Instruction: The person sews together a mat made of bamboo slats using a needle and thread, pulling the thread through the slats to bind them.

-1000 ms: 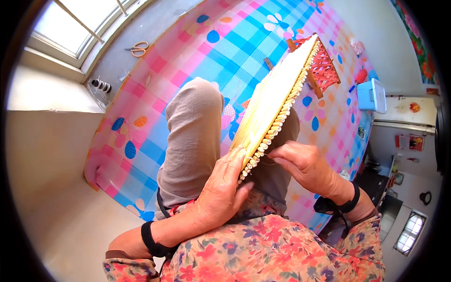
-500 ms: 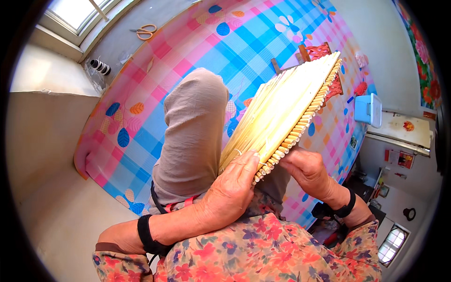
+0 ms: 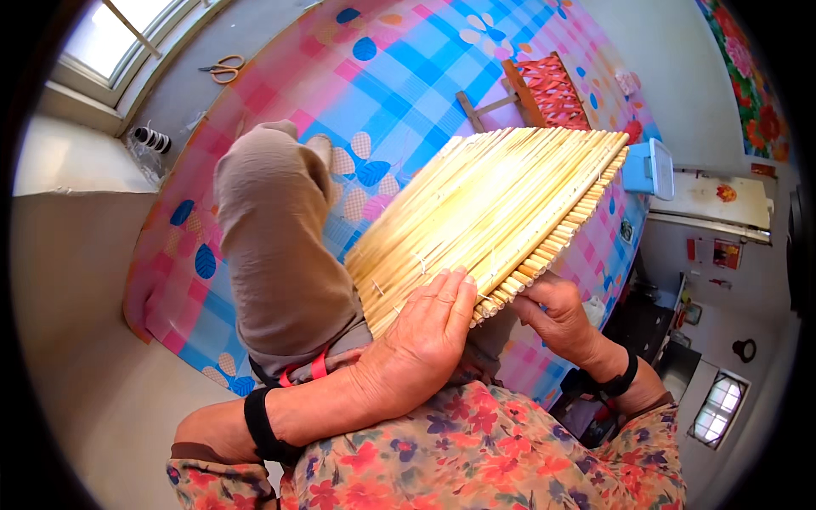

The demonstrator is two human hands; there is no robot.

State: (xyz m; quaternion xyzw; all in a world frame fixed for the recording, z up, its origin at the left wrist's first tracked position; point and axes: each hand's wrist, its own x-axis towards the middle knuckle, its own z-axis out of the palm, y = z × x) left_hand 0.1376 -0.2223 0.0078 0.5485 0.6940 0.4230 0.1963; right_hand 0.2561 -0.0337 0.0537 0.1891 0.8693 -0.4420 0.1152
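Observation:
A stiff mat of pale yellow stalks (image 3: 484,217) lies tilted over my lap, with short bits of white thread showing on its face. Its near right edge shows cut stalk ends in more than one layer. My left hand (image 3: 422,327) rests on the mat's near corner, fingers stretched out together and lying flat; its thumb is hidden. Beside that edge, my right hand (image 3: 558,319) is closed, its fingers bent in against the stalk ends. Part of those fingers is behind the mat, so what they hold cannot be made out.
My bent knee (image 3: 272,204) in grey-brown trousers is left of the mat. Beyond stands a small wooden stool with red woven strapping (image 3: 552,89). A checked pink and blue sheet (image 3: 408,110) spreads underneath. Scissors (image 3: 223,70) and a thread spool (image 3: 153,139) lie near the window; a blue bin (image 3: 642,167) stands right.
The mat has turned flatter, showing more of its face, and its left corner has swung left. My knee has shifted left in view. Both hands stay at the near edge; the left fingers lie flatter.

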